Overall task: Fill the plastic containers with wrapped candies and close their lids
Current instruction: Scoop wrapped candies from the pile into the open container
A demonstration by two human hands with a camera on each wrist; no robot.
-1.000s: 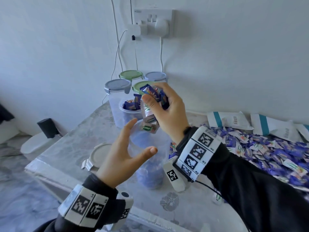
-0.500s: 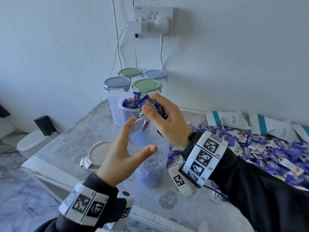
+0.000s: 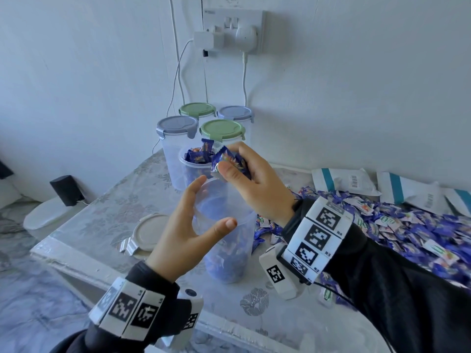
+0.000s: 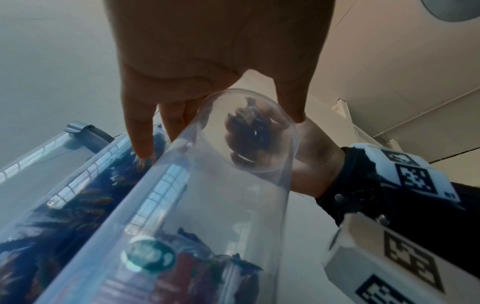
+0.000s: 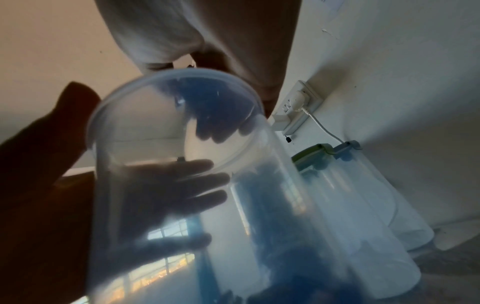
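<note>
The right hand [image 3: 257, 184], fingers closed on a bunch of blue wrapped candies [image 3: 229, 161], has dropped from higher up to just over the mouth of the clear container [image 3: 226, 233] at frame centre, so a drop looks close. The left hand [image 3: 188, 225] stays spread around the container's wall, fingers straight. Wrapper print is too blurred to read; wrist tags show "R3" and "R4".

Home room: white wall socket [image 3: 233, 30] with plugged chargers, floral-cloth table [image 3: 107, 212], marble-pattern floor [image 3: 30, 314].
</note>
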